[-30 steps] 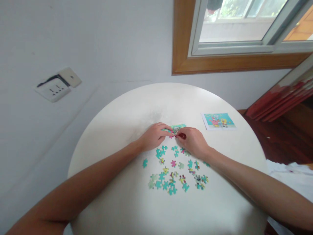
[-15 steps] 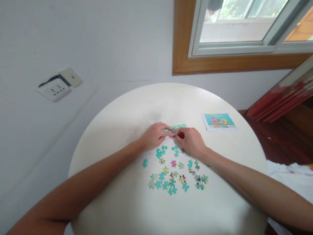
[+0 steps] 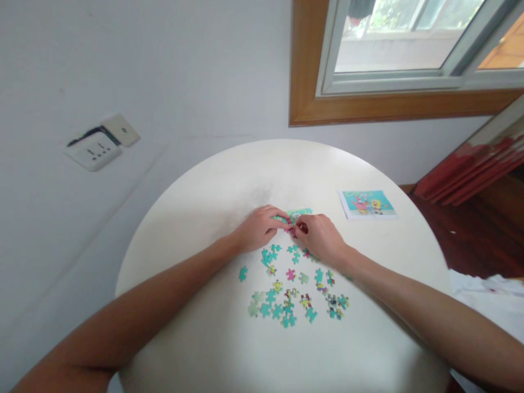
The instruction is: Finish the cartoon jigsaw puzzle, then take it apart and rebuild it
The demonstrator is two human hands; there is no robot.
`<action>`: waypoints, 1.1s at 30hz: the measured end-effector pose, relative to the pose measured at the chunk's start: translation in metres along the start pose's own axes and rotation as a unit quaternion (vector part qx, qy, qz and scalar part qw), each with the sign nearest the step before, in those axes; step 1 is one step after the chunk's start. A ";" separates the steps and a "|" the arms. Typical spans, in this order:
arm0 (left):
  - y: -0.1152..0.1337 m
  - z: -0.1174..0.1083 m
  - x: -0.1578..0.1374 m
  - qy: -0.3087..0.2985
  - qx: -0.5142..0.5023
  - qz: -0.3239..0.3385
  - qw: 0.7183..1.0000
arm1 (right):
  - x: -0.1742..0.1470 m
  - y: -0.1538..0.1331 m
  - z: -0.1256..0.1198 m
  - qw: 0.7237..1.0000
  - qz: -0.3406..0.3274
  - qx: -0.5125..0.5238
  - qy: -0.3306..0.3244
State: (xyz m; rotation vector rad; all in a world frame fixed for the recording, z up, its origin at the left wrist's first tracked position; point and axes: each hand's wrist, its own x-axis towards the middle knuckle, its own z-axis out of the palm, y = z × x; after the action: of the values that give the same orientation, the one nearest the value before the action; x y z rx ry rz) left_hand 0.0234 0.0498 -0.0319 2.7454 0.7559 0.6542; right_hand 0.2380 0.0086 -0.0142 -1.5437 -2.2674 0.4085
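Several joined puzzle pieces form a small assembled puzzle section (image 3: pixel 301 214), green and teal with a pink part, partly hidden under both hands. My left hand (image 3: pixel 260 226) lies over its left side, fingers stretched out and resting on the pieces. Thumb and fingertips of my right hand (image 3: pixel 323 234) are pinched on a small pink puzzle piece (image 3: pixel 293 233) at the section's lower edge. Closer to me lie loose pieces, among them a pink piece (image 3: pixel 290 274), a pale green piece (image 3: pixel 303 278) and a teal piece (image 3: pixel 243 273) off to the left.
A picture card (image 3: pixel 367 204) with two cartoon figures lies on the right of the round white table (image 3: pixel 196 191). Behind the table are a wall with a socket (image 3: pixel 94 150) and a wood-framed window (image 3: pixel 393 103). A red curtain (image 3: pixel 462 164) hangs at the right.
My right fingertips have shifted very slightly at the section's lower edge, and a little more of the pink piece shows. My left hand stays in place.
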 end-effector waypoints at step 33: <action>0.001 -0.001 0.000 -0.006 0.002 -0.004 1.000 | -0.001 0.022 -0.015 0.980 -0.186 0.026 -0.072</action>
State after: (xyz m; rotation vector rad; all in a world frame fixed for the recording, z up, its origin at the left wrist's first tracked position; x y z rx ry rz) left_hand 0.0234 0.0491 -0.0311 2.7462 0.7669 0.6333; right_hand 0.2626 0.0164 -0.0107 -1.0605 -2.5626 0.4788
